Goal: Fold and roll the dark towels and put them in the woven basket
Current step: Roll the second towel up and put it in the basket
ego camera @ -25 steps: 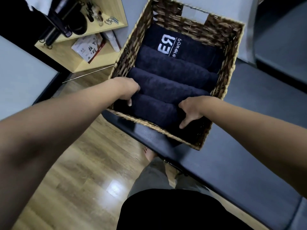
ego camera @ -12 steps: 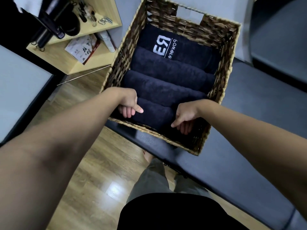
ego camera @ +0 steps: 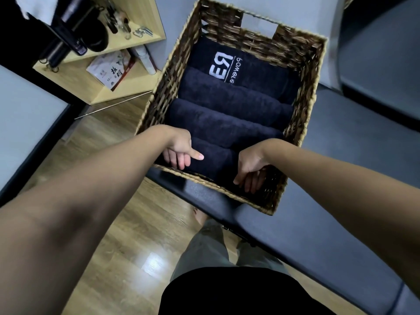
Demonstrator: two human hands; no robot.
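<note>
The person's legs in grey trousers (ego camera: pixel 204 248) are standing on the shiny wood floor (ego camera: pixel 109 258), just beside a dark padded bench (ego camera: pixel 318 235). The woven basket (ego camera: pixel 293 48) is sitting on that bench. Both arms are reaching into the near end of the basket. The left hand (ego camera: pixel 180 151) is curling its fingers under the left end of the nearest rolled towel (ego camera: pixel 216 162), with the thumb lying on top, so it is gripping that roll. The right hand (ego camera: pixel 251 165) is curling round the right end of the same roll, with its fingers tucked down between the towel and the basket's near wall, so it is holding the roll too. Behind this roll, two more dark rolled towels (ego camera: pixel 227 114) are lying side by side inside the basket. At the far end, a towel with white letters (ego camera: pixel 236 67) is lying against the basket's back wall. Far off to the left, a light wood shelf (ego camera: pixel 127 87) is holding a booklet (ego camera: pixel 111 69) and some dark things.
</note>
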